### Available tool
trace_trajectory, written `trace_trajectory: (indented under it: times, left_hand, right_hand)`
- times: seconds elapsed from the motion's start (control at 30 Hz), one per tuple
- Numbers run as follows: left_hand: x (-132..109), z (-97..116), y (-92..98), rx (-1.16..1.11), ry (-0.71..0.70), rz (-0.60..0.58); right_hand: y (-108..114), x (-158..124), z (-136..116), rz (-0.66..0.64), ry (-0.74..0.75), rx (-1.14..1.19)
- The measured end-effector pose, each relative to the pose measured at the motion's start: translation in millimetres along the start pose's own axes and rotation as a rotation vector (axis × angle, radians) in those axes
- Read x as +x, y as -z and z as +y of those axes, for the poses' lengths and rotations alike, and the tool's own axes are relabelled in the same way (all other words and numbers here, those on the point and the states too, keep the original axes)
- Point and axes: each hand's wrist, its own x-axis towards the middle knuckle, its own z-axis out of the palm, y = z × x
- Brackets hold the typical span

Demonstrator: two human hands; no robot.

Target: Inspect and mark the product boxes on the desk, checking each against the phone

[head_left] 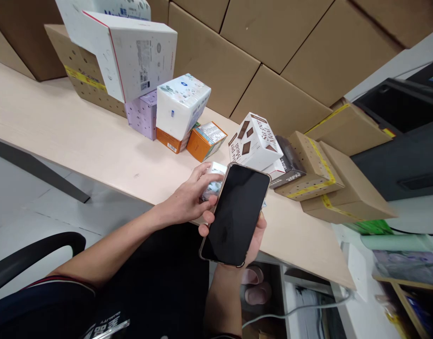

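Observation:
A smartphone (237,216) with a dark screen and a clear bumper case lies tilted in my right hand (256,238), whose fingers wrap its edges. My left hand (188,195) is closed around a small white pack with a pale grey-blue pattern (216,168), just left of the phone's upper part. The phone and my fingers cover much of that pack, so its kind is unclear. Past my hands stand an orange box (198,146), a white tissue pack (174,106) on another orange box, and a white "Su-per Meal" box (252,141).
On the light wooden table (117,160) a white carton with a red edge (139,56) and a purple box (142,115) stand at left. Taped cardboard boxes (304,165) stack at right. Large cartons (209,52) form a wall behind. A black chair arm (43,249) is at lower left.

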Motion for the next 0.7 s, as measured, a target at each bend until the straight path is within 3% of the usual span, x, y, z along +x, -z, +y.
trace_trajectory:
  times: [0.1, 0.47, 0.57, 0.7]
  left_hand:
    - [0.5, 1.2, 0.9, 0.003, 0.003, -0.012]
    - [0.2, -3.5, -1.7, 0.027, -0.007, -0.003]
    - [0.3, -4.6, -2.2, 0.05, -0.011, -0.006]
    - [0.6, -5.2, -2.6, 0.088, -0.006, 0.006]
  right_hand:
    - [-1.0, -1.4, -2.1, 0.041, 0.008, -0.016]
    - [-10.4, 0.9, -1.6, -0.03, -0.009, 0.038]
    - [-10.8, -3.8, -4.9, 0.036, -0.008, -0.012]
    - [-2.4, -19.1, -17.9, 0.218, 0.063, -0.189]
